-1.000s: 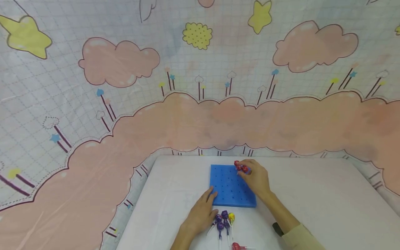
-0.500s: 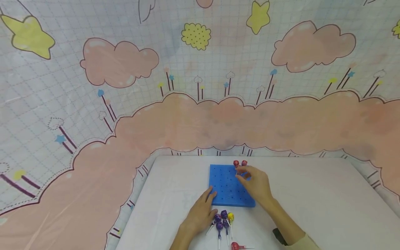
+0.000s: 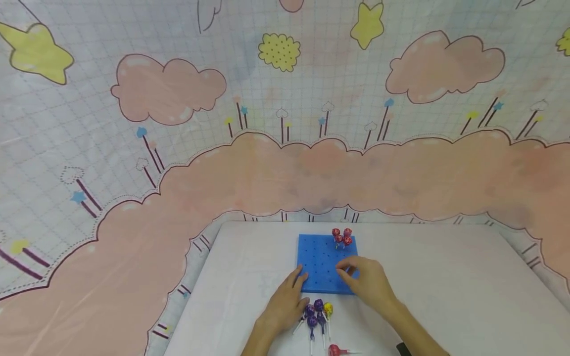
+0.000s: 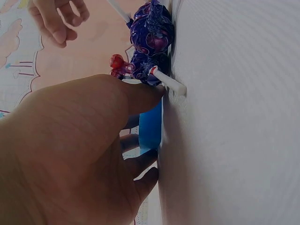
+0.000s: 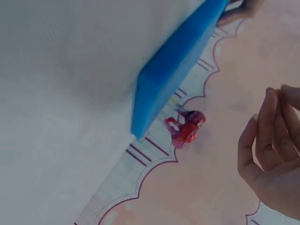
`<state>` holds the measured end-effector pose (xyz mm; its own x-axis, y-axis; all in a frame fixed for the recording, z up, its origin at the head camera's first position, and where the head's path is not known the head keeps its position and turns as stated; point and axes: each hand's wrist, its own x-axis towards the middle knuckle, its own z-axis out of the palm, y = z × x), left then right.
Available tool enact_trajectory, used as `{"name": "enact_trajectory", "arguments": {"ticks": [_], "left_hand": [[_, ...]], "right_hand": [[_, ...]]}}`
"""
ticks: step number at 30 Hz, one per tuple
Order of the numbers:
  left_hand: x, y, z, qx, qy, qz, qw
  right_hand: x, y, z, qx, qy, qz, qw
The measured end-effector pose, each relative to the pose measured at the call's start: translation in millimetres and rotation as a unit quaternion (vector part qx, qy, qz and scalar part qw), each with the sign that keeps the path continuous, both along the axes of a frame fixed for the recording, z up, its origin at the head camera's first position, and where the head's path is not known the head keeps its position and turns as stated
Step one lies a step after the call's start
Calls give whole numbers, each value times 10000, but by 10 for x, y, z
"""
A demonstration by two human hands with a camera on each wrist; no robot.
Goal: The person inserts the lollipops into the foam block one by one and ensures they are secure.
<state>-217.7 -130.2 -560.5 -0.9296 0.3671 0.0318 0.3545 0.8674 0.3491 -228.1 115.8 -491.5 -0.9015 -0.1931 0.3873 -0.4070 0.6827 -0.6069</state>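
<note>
My left hand (image 3: 282, 304) rests at the left edge of a blue board (image 3: 320, 274) dotted with small holes, its fingertips touching the side. Several red-wrapped lollipops (image 3: 347, 241) stand upright in a cluster at the board's far right corner, also seen in the right wrist view as red lollipops (image 5: 186, 129). Over the board's near right part hovers my right hand (image 3: 369, 284), thumb and fingers loosely bent with nothing visible between them. Close to my left thumb lie several purple-wrapped lollipops (image 3: 312, 321) and a yellow one (image 3: 328, 308).
A loose red lollipop (image 3: 335, 350) lies near the bottom of the head view, its stick toward the right. Beside the right forearm sits a dark object (image 3: 403, 349), partly cut off. The white table (image 3: 249, 257) meets a cartoon-printed curtain (image 3: 311, 173) behind.
My right hand has let go of a red lollipop, now standing with the others at the far corner, and has drawn back toward me. The left hand stays put.
</note>
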Motion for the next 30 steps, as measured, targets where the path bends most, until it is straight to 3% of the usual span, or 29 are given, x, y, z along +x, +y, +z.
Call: {"name": "enact_trajectory", "arguments": {"ticks": [5, 10, 17, 21, 30], "left_hand": [[2, 12, 13, 20, -47, 14, 10000], [12, 22, 20, -7, -56, 43, 10000], [16, 25, 8, -50, -39, 64, 10000], [20, 33, 2, -54, -68, 50, 9999], [8, 29, 0, 19, -68, 65, 10000]], "right_hand": [[203, -39, -71, 432, -882, 281, 9948], [330, -56, -119, 724, -1424, 659, 9849], [416, -17, -137, 825, -1893, 1075, 9725], [445, -11, -151, 952, -2240, 1114, 9635], [458, -38, -178, 1144, -2601, 1180, 9515]]}}
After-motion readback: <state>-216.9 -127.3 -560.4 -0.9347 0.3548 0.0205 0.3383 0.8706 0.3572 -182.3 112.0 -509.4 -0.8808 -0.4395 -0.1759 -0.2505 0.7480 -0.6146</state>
